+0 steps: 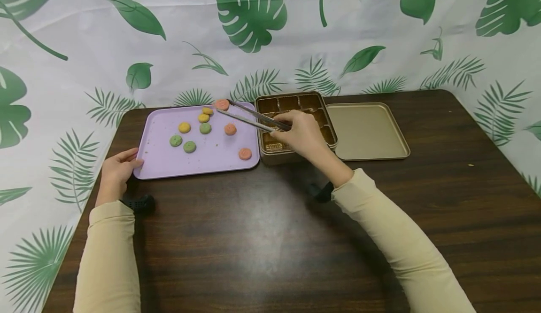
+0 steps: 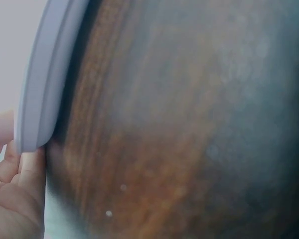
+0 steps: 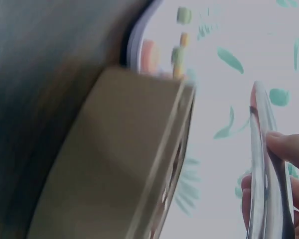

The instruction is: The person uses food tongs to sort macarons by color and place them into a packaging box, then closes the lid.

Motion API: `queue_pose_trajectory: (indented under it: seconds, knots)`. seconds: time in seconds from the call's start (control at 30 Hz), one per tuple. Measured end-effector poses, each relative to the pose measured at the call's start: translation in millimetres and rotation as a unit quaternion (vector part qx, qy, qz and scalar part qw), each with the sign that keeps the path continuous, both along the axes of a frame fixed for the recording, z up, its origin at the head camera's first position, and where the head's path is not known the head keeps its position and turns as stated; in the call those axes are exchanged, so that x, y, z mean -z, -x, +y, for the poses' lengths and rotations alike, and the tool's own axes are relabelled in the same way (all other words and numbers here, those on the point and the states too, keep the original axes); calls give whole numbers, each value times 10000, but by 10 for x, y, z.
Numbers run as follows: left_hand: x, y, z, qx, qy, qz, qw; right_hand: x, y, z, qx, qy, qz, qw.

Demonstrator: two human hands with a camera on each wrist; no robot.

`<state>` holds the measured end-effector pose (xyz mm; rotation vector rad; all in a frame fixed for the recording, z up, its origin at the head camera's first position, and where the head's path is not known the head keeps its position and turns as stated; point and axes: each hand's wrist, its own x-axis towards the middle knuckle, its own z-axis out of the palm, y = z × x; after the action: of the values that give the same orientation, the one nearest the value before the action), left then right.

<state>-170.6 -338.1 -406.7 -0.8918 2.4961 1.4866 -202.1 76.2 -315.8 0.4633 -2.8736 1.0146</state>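
Observation:
My left hand point(image 1: 116, 169) pinches the near-left corner of a lilac tray point(image 1: 169, 163), with the thumb on the rim and the fingers under it. Metal tongs point(image 1: 245, 120) are gripped in my right hand point(image 1: 305, 135), which is over a gold box point(image 1: 281, 158) with brown compartments. The tongs reach left over the tray's far edge, and a pink cookie point(image 1: 221, 104) is between their tips. The right wrist view shows the tongs point(image 3: 271, 184) pinched by thumb and fingers, with pink between the tips.
Green cookies point(image 1: 189, 146), yellow cookies point(image 1: 184, 127) and two other pink cookies point(image 1: 244, 153) lie spread on the tray. A flat gold lid point(image 1: 365, 132) rests right of the box. Behind the dark wooden table point(image 1: 236, 238) hangs a leaf-print cloth point(image 1: 296, 21).

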Motion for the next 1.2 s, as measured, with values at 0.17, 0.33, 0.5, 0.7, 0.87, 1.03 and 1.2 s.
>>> queue_pose_trajectory:
  seconds: [0.17,0.33,0.5,0.7,0.87,1.03,1.2]
  knots:
    - [-6,1,0,-10,13,17,10000,-31,109,245,248,16,-54,9997]
    - [-14,-8,1,13,-13,41,10000,11,198,479,401,-24,-211,9990]
    - [-18,-8,3,19,-7,17,10000,64,252,640,543,-174,-312,9979]
    - [-7,12,1,-7,6,-64,10000,120,289,728,609,-379,-415,9966]
    - [-1,18,-5,-21,20,-96,9999,148,312,765,585,-466,-514,9959]
    - [-8,8,10,-16,13,-91,10000,154,317,780,531,-582,-606,9950]
    - [-15,3,19,28,38,-93,9999,162,316,785,533,-603,-688,9944]
